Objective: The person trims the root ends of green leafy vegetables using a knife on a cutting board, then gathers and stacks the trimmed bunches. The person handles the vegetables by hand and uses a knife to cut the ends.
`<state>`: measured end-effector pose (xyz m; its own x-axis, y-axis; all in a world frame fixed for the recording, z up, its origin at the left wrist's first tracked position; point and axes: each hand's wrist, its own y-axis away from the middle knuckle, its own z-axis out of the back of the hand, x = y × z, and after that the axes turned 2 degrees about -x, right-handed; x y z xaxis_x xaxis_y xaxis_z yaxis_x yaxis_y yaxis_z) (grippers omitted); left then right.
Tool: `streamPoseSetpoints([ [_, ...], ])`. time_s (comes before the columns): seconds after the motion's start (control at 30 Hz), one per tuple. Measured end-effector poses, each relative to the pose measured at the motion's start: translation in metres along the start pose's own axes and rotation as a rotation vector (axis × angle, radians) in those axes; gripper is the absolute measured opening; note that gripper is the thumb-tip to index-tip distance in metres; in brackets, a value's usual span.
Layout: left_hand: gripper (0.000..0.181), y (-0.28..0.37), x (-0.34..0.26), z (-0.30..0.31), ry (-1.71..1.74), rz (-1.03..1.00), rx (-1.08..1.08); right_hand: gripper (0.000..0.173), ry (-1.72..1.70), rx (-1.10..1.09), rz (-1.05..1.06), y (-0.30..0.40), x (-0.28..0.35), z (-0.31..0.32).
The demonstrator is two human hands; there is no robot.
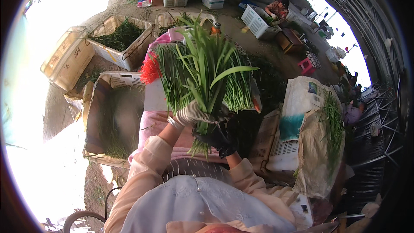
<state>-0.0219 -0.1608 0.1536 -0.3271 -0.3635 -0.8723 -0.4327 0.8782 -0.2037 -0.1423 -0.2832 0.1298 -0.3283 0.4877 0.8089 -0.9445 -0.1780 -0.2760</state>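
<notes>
Upright before me stands a bunch of broad-leaved green stalks, probably Chinese chives, held in both hands. My left hand, in a striped knit glove, wraps its middle. Lower down, my right hand in a black glove grips the stalk ends; its fingertips are partly hidden. Behind the bunch, a pale board carries a pile of thinner green stalks on the left and another row of stalks on the right. A cluster of red ties lies at the board's left edge.
A pink cloth covers my lap. Left are a crate with loose greens and a lined crate. Right, a woven sack and greens lie over crates. Farther off, a person works at a white crate.
</notes>
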Motion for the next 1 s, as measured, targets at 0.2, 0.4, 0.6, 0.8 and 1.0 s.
streamPoseSetpoints([
  [0.2, 0.076, 0.006, -0.022, -0.010, -0.237, -0.035, -0.075, 0.041, -0.160, -0.034, -0.160, 0.003, -0.009, 0.000],
  [0.4, 0.054, 0.016, -0.031, -0.015, -0.225, 0.018, -0.129, 0.056, -0.079, -0.033, -0.218, -0.001, 0.024, 0.062],
  [0.6, 0.052, 0.014, -0.010, -0.010, -0.386, 0.075, -0.062, 0.042, -0.081, -0.301, 0.169, -0.013, 0.024, 0.054],
  [0.8, 0.046, 0.017, -0.021, -0.008, -0.142, 0.089, -0.208, 0.042, 0.376, -0.430, 0.277, -0.015, 0.074, 0.073],
  [1.0, 0.057, 0.029, -0.036, 0.011, -0.171, 0.093, -0.222, 0.044, 0.403, -0.868, 0.295, -0.005, 0.134, 0.180],
])
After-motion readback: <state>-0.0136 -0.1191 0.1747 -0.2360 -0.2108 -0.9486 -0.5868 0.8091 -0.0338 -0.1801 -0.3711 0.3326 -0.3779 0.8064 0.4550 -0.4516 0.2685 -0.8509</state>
